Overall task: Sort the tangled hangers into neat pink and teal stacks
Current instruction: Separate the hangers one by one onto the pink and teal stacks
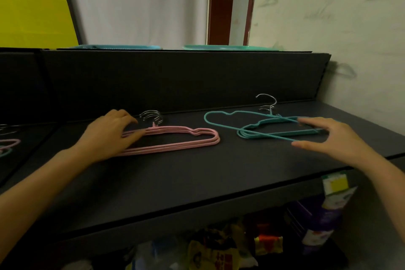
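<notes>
Pink hangers point(175, 131) are stacked flat on the dark worktop point(197, 182), left of the middle. The left hand point(109, 133) is laid on their left end with fingers nearly straight, and nothing is gripped. Teal hangers point(274, 134) are piled to the right, with one lying crooked across the top. The right hand point(328, 136) is spread wide open at their right end. It cannot be told whether they are touched.

Left hand point(109, 136) covers the left end of the pink stack point(175, 140); right hand point(328, 138) hides the right end of the teal stack point(263, 133), so I can't count either. Hangers at the left edge point(8, 144) are cropped, and the packets point(219, 250) under the shelf point(197, 182) are too blurry for me to read.
</notes>
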The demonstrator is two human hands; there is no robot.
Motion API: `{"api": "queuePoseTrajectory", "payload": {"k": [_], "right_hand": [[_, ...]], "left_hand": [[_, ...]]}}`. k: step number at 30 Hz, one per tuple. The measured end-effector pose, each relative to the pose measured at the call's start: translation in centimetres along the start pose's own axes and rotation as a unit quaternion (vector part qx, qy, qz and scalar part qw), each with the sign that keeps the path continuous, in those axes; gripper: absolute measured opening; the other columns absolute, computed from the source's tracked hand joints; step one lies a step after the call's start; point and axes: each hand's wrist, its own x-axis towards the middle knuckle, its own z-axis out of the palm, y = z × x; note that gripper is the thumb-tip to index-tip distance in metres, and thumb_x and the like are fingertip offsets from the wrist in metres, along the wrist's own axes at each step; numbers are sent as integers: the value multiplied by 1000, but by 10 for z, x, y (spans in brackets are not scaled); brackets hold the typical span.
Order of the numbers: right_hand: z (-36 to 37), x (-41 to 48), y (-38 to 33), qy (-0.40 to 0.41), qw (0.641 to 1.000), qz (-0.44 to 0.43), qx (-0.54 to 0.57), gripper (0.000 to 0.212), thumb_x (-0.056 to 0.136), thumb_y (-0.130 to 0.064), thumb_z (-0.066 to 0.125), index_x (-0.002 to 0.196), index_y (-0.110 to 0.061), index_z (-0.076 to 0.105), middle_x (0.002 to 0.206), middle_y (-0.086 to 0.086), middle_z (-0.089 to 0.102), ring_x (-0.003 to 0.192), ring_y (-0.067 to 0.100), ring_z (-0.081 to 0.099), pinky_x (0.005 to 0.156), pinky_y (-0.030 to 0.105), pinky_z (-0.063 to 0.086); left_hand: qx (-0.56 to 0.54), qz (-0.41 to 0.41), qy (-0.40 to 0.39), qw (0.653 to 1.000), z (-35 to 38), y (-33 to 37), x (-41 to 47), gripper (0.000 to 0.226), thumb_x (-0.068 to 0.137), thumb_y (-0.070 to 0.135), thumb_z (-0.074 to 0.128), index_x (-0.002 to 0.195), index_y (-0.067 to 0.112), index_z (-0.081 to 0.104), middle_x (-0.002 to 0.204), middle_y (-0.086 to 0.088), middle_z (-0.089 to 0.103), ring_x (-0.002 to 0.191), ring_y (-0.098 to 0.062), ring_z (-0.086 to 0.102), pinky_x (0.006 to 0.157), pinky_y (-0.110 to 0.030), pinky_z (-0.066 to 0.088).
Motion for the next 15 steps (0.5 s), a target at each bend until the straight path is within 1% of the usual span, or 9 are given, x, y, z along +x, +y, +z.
{"api": "queuePoseTrajectory", "payload": {"k": [2, 3, 4, 6, 8, 11, 13, 14, 15], "right_hand": [[-7, 12, 19, -13, 1000, -5, -6, 83, 54, -64, 64, 129, -31, 51, 134, -2, 50, 122, 14, 43, 100, 32, 34], [-12, 18, 29, -22, 1000, -9, -14, 80, 55, -60, 64, 129, -31, 51, 134, -1, 50, 121, 14, 42, 99, 31, 34], [-17, 24, 38, -33, 999, -12, -24, 82, 54, -65, 64, 129, -33, 50, 132, -2, 49, 119, 14, 43, 97, 30, 34], [-28, 35, 55, -52, 998, -20, -42, 102, 41, -88, 56, 129, -37, 49, 124, -7, 47, 111, 11, 44, 94, 29, 36], [-36, 48, 75, -61, 997, -28, -39, 116, 28, -96, 47, 129, -38, 49, 119, -10, 45, 107, 9, 44, 94, 30, 39], [-44, 64, 102, -75, 996, -40, -26, 118, 26, -96, 48, 129, -37, 49, 119, -10, 46, 109, 9, 45, 98, 33, 41], [-47, 73, 117, -94, 994, -49, -21, 115, 30, -93, 53, 130, -35, 49, 122, -9, 47, 110, 9, 44, 98, 30, 38], [-47, 77, 124, -102, 993, -54, -20, 106, 39, -86, 60, 130, -34, 50, 125, -7, 48, 111, 8, 44, 97, 28, 37], [-46, 82, 131, -108, 992, -58, -18, 93, 49, -73, 68, 131, -32, 50, 129, -4, 49, 111, 8, 43, 97, 26, 35]], "left_hand": [[6, 12, 24, 1000, 1, 24, 9, 44, 86, 44, 51, 120, 16, 54, 120, -5, 55, 108, -18, 51, 84, -31, 43], [4, 16, 30, 999, 2, 38, 14, 42, 87, 43, 52, 119, 16, 55, 118, -5, 56, 107, -17, 52, 83, -30, 43], [0, 20, 35, 999, 3, 53, 19, 41, 87, 42, 52, 118, 16, 55, 116, -4, 57, 105, -17, 53, 81, -29, 43], [-5, 27, 40, 999, 7, 84, 30, 40, 87, 42, 51, 118, 17, 56, 116, -3, 58, 104, -16, 53, 79, -28, 43], [-12, 35, 48, 998, 13, 113, 40, 40, 87, 43, 51, 118, 18, 56, 116, -2, 58, 105, -16, 53, 80, -28, 44], [-21, 38, 50, 998, 22, 152, 50, 40, 88, 44, 50, 118, 18, 55, 117, -1, 57, 105, -15, 53, 83, -30, 45], [-18, 37, 46, 998, 27, 173, 55, 41, 88, 44, 49, 120, 19, 54, 119, 0, 57, 108, -16, 52, 85, -30, 45], [-16, 35, 43, 998, 29, 182, 57, 41, 89, 44, 48, 121, 19, 53, 120, 0, 56, 110, -16, 52, 86, -30, 45], [-16, 32, 41, 999, 31, 189, 59, 41, 89, 43, 48, 121, 19, 53, 121, 0, 56, 111, -16, 51, 86, -30, 44]]}}
